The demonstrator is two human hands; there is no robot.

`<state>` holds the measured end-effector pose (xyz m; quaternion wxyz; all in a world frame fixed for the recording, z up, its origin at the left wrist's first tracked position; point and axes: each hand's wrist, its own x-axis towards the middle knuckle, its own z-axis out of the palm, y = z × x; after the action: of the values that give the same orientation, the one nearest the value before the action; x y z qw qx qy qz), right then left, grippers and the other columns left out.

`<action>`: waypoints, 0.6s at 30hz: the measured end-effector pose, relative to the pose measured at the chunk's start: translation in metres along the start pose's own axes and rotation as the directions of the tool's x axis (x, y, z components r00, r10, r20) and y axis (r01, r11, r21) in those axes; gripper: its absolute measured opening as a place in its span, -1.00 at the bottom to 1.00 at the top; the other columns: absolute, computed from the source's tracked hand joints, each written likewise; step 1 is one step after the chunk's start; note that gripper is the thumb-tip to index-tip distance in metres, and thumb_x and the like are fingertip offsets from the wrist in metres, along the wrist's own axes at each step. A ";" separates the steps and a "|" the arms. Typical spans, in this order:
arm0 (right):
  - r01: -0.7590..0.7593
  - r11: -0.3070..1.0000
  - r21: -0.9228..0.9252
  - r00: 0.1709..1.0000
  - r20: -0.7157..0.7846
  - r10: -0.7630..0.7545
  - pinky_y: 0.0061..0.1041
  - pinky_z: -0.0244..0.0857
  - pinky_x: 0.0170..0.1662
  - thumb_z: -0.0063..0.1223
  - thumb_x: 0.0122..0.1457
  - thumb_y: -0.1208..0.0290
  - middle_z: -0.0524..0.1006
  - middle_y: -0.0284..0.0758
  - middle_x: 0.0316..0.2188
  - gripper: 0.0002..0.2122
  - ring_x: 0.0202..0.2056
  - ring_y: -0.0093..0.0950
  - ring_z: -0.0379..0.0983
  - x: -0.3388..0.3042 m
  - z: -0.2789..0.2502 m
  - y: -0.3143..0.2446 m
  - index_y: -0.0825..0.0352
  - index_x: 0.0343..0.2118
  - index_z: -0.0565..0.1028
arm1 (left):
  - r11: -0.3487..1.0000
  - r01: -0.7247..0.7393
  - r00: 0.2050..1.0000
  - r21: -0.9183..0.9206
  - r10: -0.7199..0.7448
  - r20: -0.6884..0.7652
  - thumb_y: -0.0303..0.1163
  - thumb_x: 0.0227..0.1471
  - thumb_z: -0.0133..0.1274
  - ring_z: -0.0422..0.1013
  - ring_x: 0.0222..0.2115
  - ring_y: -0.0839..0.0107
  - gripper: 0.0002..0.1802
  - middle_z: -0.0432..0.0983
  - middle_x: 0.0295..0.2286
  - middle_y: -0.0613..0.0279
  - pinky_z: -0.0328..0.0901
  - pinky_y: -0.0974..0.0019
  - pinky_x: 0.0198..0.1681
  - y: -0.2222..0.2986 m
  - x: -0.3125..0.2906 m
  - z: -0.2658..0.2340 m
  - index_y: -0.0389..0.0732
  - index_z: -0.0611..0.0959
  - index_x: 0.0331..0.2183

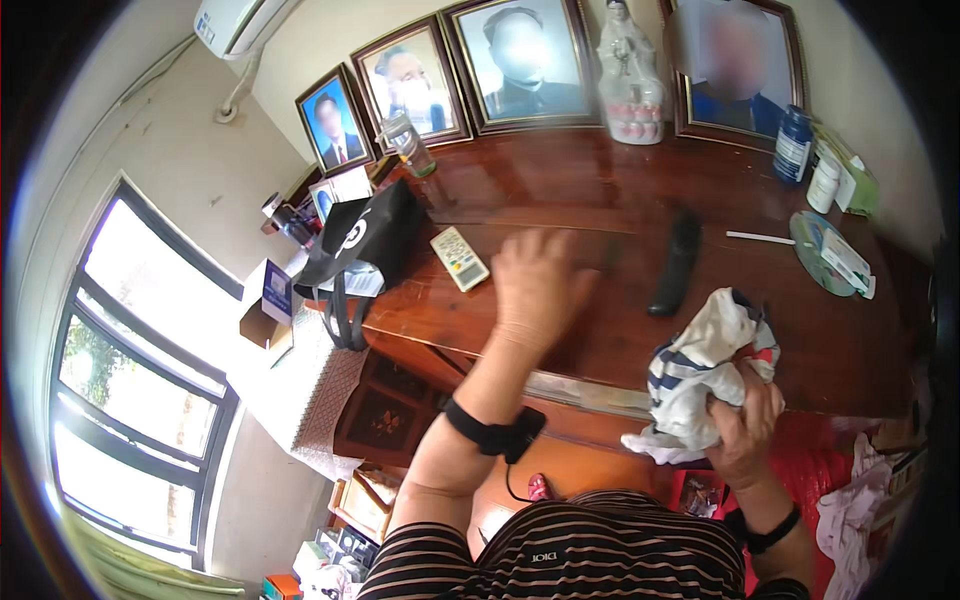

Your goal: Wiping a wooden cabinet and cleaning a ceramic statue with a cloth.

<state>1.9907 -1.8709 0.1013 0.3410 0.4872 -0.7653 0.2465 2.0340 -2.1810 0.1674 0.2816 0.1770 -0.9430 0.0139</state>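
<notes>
Left hand (537, 285) spread empty above wooden table (560, 190), right hand (745, 430) clutching crumpled cloth (705, 365), white remote (459, 258) and black remote (675, 263) nearby

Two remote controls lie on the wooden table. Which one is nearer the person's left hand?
The white remote, just left of the left hand. It is short, pale, with coloured buttons; the black remote is long, dark and lies farther right, nearer the bundled cloth.
</notes>
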 end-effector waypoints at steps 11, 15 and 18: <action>0.362 0.926 0.104 0.929 0.035 -0.368 -0.22 0.27 -0.19 0.11 -0.07 0.25 0.49 -0.17 -0.16 -0.82 -0.15 -0.24 0.45 0.076 0.065 -0.077 -0.06 -0.33 0.55 | 0.999 -0.043 0.999 0.017 0.043 -0.002 -0.28 0.06 0.08 0.17 0.12 -0.16 -0.64 0.27 0.09 -0.07 0.11 0.03 0.21 -0.184 -0.020 0.029 -0.14 0.57 -0.07; 0.436 0.893 0.115 0.899 -0.016 -0.437 -0.24 0.27 -0.14 0.09 -0.06 0.23 0.49 -0.28 -0.12 -0.83 -0.07 -0.32 0.43 0.105 0.105 -0.130 -0.09 -0.34 0.56 | 0.978 -0.118 0.991 -0.170 0.127 0.044 -0.34 0.05 0.05 0.11 0.15 -0.19 -0.61 0.25 0.11 -0.12 0.05 -0.01 0.24 -0.186 0.000 0.032 -0.20 0.52 -0.05; 0.583 0.772 0.253 0.809 -0.100 -0.579 -0.22 0.28 -0.04 0.06 -0.08 0.22 0.47 -0.34 -0.07 -0.81 0.00 -0.36 0.39 0.111 0.145 -0.161 0.04 -0.35 0.55 | 0.926 -0.261 0.965 -0.274 0.262 -0.034 -0.39 -0.05 0.09 0.22 0.08 -0.08 -0.53 0.34 0.02 -0.10 0.15 0.07 0.18 -0.205 0.012 0.043 -0.27 0.51 -0.04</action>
<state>2.0645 -2.1032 0.0999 0.3363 0.7395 -0.5333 0.2357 2.0722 -2.3820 0.1227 0.2975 0.0088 -0.9512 -0.0808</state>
